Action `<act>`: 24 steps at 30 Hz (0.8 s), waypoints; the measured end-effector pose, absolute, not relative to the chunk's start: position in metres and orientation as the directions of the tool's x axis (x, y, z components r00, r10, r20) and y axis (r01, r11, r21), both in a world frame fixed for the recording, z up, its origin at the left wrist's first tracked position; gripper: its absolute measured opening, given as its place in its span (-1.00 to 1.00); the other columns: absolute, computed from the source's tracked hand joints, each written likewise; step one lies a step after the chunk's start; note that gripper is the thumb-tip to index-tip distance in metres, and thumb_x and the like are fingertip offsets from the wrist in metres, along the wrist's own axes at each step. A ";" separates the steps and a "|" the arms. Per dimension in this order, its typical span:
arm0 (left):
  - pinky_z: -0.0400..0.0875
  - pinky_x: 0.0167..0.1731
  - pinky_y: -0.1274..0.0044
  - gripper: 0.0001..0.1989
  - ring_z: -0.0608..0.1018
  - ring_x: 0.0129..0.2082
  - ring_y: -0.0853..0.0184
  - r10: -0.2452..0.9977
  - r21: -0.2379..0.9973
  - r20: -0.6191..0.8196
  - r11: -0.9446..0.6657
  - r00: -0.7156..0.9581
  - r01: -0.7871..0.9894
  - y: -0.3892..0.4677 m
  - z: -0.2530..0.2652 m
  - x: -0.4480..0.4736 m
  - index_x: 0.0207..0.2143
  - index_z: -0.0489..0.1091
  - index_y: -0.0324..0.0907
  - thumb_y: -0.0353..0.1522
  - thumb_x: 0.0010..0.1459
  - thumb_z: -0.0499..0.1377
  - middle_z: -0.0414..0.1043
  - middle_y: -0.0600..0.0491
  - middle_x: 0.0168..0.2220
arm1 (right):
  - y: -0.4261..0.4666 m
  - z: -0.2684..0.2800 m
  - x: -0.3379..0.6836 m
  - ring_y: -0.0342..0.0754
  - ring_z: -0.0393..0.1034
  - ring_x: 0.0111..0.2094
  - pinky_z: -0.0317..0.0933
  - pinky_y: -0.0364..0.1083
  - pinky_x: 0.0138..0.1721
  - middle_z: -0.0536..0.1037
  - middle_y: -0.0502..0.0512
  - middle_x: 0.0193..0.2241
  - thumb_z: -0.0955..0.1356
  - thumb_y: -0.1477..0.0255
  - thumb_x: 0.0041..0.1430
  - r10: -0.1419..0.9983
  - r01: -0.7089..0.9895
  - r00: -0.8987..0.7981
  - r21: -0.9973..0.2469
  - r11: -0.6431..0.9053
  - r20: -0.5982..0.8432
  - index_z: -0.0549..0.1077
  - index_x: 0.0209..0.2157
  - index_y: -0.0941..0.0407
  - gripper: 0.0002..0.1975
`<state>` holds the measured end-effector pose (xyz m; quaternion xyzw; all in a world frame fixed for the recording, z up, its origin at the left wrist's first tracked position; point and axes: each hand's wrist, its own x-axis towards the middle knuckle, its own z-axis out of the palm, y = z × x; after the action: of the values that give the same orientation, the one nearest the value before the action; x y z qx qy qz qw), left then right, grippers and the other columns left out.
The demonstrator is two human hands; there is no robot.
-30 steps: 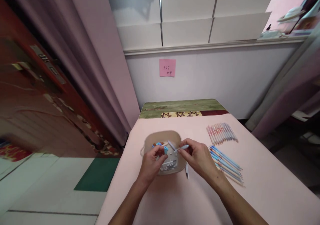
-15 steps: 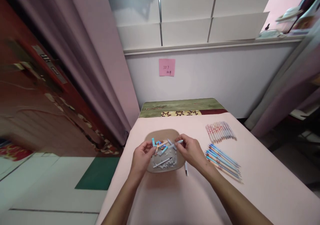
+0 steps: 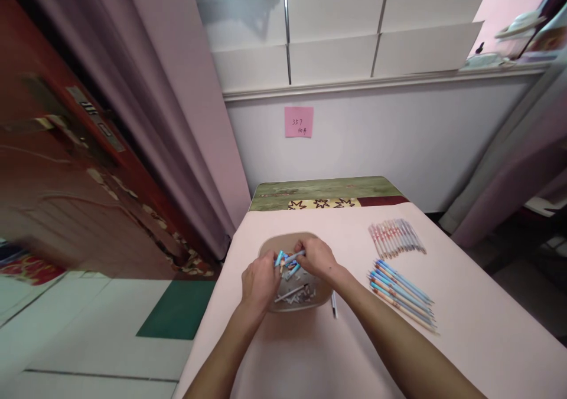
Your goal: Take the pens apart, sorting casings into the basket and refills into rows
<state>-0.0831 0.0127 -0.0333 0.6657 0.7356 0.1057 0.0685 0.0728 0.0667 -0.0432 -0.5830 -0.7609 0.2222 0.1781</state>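
Note:
Over a beige plastic bin (image 3: 270, 247), my left hand (image 3: 261, 278) pinches a short light blue pen piece (image 3: 279, 258) between thumb and fingers. Opposite it, my right hand (image 3: 316, 258) grips a slim grey-blue pen piece (image 3: 295, 256), tilted toward the left hand. The two pieces are close together; whether they touch I cannot tell. Below them in the bin lie several loose blue, orange and brown pen parts (image 3: 292, 269), a white rod with a dark end (image 3: 291, 293) and many small grey-white bits (image 3: 305, 294).
Right of the bin, a row of blue and orange pens (image 3: 401, 296) lies on the pink-covered table (image 3: 354, 340). Behind it is a row of pale red-patterned pens (image 3: 396, 238). A thin white stick (image 3: 333, 304) lies beside the bin. The wall (image 3: 345, 133) bounds the table's far side.
My right hand has moved left with the grey-blue piece, and the left hand has turned inward, bringing the two pieces near each other. The view has shifted slightly.

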 end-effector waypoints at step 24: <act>0.28 -0.33 0.34 -0.74 0.53 -0.43 0.03 0.994 0.423 -0.079 -0.035 0.075 0.906 0.024 -0.062 -0.072 -0.80 0.23 -0.15 -0.62 -0.33 0.20 0.43 -0.09 -0.62 | 0.002 -0.072 0.199 -0.03 0.42 -0.48 0.18 -0.12 -0.43 0.56 0.01 -0.51 0.28 0.18 0.14 0.990 0.618 0.122 -0.786 -0.018 0.074 0.52 -0.39 0.05 -0.72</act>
<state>-0.0717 0.0240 -0.0618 0.7094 0.6695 0.1192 0.1854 0.1992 0.0024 -0.0723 -0.6623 -0.6070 0.2651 0.3501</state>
